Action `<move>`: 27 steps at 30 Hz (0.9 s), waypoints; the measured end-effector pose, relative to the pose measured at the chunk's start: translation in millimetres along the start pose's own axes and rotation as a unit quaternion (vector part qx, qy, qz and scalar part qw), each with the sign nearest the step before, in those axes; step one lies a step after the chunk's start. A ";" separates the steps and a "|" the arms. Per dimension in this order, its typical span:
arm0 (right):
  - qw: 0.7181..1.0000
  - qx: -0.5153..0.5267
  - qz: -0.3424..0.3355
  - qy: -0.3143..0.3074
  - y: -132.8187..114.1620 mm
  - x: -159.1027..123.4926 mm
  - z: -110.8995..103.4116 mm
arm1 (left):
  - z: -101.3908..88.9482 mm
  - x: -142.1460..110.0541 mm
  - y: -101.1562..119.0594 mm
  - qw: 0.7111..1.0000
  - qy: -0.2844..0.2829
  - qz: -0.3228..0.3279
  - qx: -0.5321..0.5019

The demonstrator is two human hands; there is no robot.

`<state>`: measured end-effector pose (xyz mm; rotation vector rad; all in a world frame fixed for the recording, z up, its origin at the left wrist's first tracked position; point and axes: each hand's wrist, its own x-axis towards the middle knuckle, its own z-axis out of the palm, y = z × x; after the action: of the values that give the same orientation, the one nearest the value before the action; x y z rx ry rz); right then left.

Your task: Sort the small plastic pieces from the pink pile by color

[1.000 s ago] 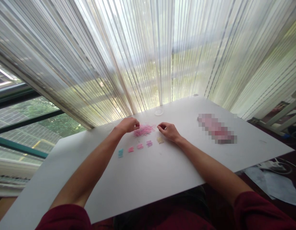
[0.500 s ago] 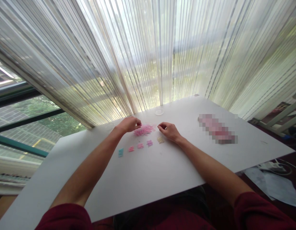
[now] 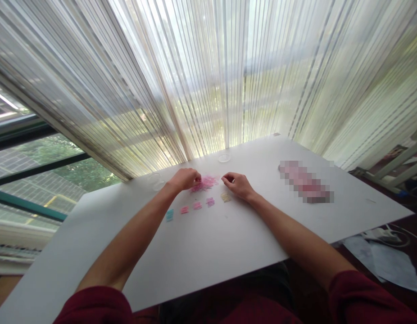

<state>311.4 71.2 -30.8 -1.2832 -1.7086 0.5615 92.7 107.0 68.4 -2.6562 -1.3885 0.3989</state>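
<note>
1. Left hand [image 3: 187,178]: fingers curled, tips bunched low at the left side of the pink pile [image 3: 207,182]. Can't tell if the tips meet or have hold of a piece.
2. Right hand [image 3: 238,184]: thumb and index brought near each other in a pinch shape, other fingers curled. Tips just right of the pile; any small piece in them can't be made out.
3. Pink pile: loose thin bits, between the two hands, partly behind the left fingers. Single pieces too small to tell.
4. Small groups in a slanting row, nearer the wearer than the hands: teal group [image 3: 169,215] beside the left forearm, red-pink group [image 3: 184,210] and pink group [image 3: 197,205] below the left hand, purple group [image 3: 210,202] between the hands, yellow group [image 3: 225,197] just below the right fingers. All apart from each other.
5. Clear round item [image 3: 224,158]: beyond the hands, slightly left of the right hand.
6. Clear item [image 3: 157,181]: left of the left hand, faint, shape unclear.
7. Pixelated object [image 3: 306,182]: pinkish, well right of the right hand, details hidden.
8. White table [image 3: 215,256]: under everything above. Striped curtain [image 3: 228,90] past its far edge.
9. Papers [image 3: 387,261]: off the table, lower right of the right forearm.
</note>
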 end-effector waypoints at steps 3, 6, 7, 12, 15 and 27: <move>1.000 -0.001 0.002 -0.003 -0.7 0.2 -0.1 | -3.1 -1.7 -3.6 1.000 0.008 -0.009 0.000; 1.000 -0.003 0.005 -0.004 -0.6 0.4 -0.3 | -4.9 -2.6 -8.3 1.000 0.025 -0.014 -0.009; 1.000 -0.003 0.004 -0.004 -0.2 0.4 -0.2 | -5.0 -2.6 -9.5 0.999 0.030 -0.013 -0.014; 1.000 0.000 -0.003 -0.004 2.5 0.3 0.2 | -2.4 -1.5 -11.3 0.999 0.033 -0.013 -0.037; 1.000 0.001 -0.003 -0.005 2.6 0.3 0.1 | -1.9 -1.2 -12.0 0.998 0.041 -0.010 -0.051; 1.000 -0.006 0.004 -0.005 -0.4 -0.1 -0.8 | -7.5 -0.6 -28.4 0.987 0.071 -0.012 -0.142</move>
<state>311.9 70.9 -30.2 -1.2971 -1.7185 0.5642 72.1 122.9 82.1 -2.8159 -1.5317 0.0075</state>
